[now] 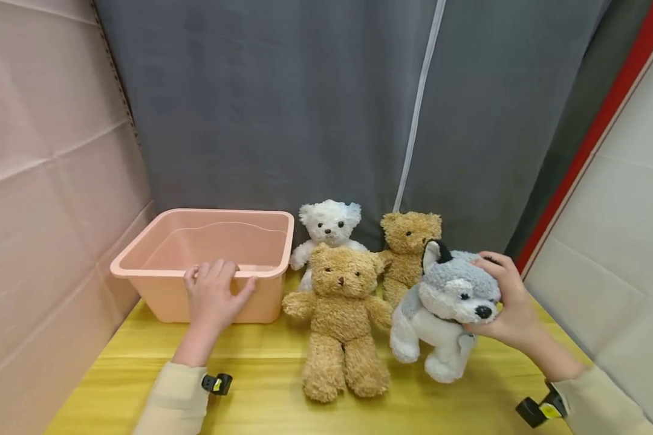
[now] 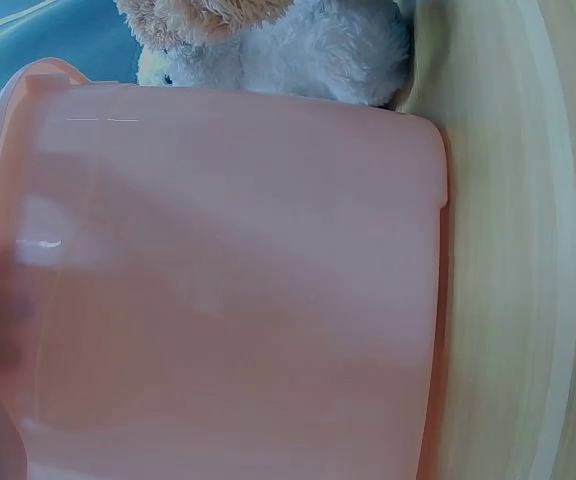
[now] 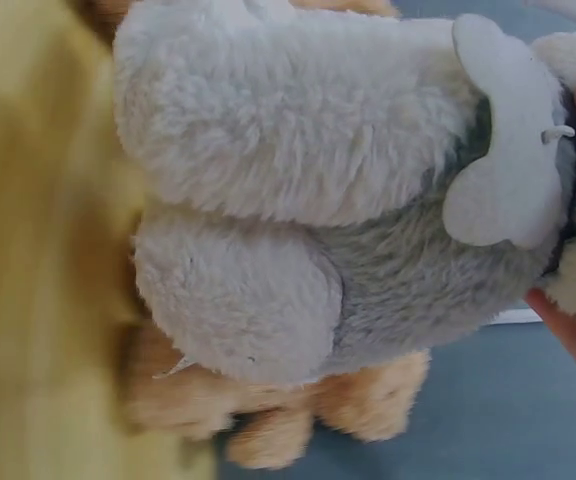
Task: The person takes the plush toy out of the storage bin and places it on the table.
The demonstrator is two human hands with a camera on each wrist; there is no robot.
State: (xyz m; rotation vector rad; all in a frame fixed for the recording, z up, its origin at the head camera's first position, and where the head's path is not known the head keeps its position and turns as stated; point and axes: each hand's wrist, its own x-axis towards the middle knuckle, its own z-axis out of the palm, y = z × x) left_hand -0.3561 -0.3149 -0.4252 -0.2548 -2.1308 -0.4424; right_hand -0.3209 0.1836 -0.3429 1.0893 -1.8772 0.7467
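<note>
My right hand (image 1: 503,296) grips the head of a grey and white plush husky (image 1: 446,308) that stands on the wooden table (image 1: 261,386); its body fills the right wrist view (image 3: 318,210). My left hand (image 1: 213,293) rests on the near rim of a pink plastic tub (image 1: 207,241), fingers curled over the edge. The tub's outer wall (image 2: 228,290) fills the left wrist view. Between the hands sits a big tan teddy bear (image 1: 343,320). Behind it are a white teddy bear (image 1: 329,232) and a smaller tan teddy bear (image 1: 408,248).
A grey curtain (image 1: 315,109) with a white zip hangs behind the toys. A pink panel (image 1: 43,181) walls the left side, a white panel (image 1: 626,241) the right. Bare tabletop lies in front of the toys.
</note>
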